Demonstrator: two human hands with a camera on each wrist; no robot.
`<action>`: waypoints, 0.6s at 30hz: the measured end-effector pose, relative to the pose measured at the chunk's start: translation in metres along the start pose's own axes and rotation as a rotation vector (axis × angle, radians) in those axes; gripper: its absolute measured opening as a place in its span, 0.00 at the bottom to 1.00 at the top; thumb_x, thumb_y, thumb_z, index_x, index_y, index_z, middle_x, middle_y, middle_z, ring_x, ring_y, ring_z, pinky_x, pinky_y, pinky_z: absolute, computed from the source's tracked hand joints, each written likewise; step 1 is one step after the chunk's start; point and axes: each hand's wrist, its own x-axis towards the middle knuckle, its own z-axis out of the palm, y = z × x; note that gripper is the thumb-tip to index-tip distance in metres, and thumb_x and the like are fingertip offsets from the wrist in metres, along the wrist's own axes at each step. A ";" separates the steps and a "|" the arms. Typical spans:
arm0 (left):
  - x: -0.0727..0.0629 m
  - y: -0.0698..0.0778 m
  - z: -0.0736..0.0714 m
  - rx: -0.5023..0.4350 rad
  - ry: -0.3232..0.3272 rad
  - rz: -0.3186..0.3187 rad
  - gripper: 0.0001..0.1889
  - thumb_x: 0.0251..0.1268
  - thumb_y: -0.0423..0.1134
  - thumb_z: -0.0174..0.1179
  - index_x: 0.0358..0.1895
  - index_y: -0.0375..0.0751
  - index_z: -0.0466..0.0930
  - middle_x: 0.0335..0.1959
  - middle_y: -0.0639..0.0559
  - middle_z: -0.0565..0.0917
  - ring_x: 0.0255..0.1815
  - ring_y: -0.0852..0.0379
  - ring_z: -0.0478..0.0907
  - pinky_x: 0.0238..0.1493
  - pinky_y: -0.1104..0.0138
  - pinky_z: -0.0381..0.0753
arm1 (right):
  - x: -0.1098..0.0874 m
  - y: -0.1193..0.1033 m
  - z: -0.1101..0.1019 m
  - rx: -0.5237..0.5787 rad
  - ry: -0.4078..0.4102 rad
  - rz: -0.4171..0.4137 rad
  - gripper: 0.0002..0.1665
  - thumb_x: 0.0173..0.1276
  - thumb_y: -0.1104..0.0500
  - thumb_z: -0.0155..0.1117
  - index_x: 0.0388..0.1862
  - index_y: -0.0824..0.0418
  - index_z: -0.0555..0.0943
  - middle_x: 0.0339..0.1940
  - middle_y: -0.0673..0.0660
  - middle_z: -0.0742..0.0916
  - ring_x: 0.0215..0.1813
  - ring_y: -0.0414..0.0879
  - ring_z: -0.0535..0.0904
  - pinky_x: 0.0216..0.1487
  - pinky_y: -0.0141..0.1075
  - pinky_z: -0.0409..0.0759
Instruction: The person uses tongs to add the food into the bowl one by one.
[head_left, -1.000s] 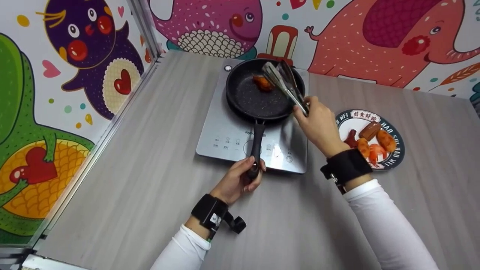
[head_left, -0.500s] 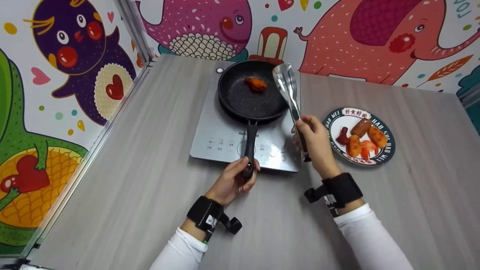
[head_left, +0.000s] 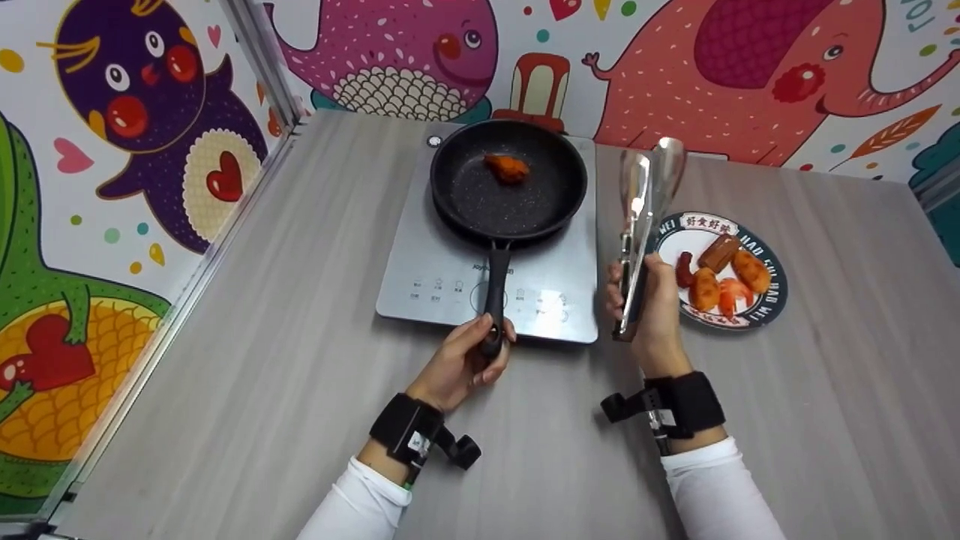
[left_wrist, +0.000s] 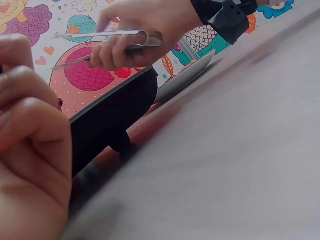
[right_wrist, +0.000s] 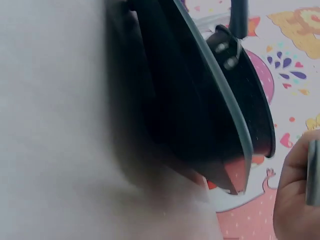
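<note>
Left hand [head_left: 463, 361] holds frying pan [head_left: 510, 204] by handle [head_left: 497, 277]: sideways pull could slide pan on induction cooktop [head_left: 409, 259]. Chicken-like food piece [head_left: 508, 169] lies inside pan; tilting could roll it. Right hand [head_left: 661, 315] grips metal tongs [head_left: 635, 206], blades parted; careless swing could hit plate [head_left: 772, 300].

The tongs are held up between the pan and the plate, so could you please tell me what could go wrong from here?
The left hand grips the end of the handle, so a tug might shift the pan on the cooker.

The food on the plate lies close together, so the tongs in the right hand, tips apart, could nudge a neighbouring piece.
</note>
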 end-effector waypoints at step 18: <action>-0.002 0.001 -0.002 0.010 0.002 -0.006 0.18 0.70 0.48 0.38 0.41 0.36 0.70 0.13 0.54 0.68 0.12 0.60 0.58 0.14 0.70 0.55 | 0.007 -0.005 -0.023 0.257 -0.078 -0.048 0.19 0.71 0.49 0.34 0.48 0.64 0.59 0.22 0.56 0.73 0.17 0.43 0.67 0.13 0.30 0.66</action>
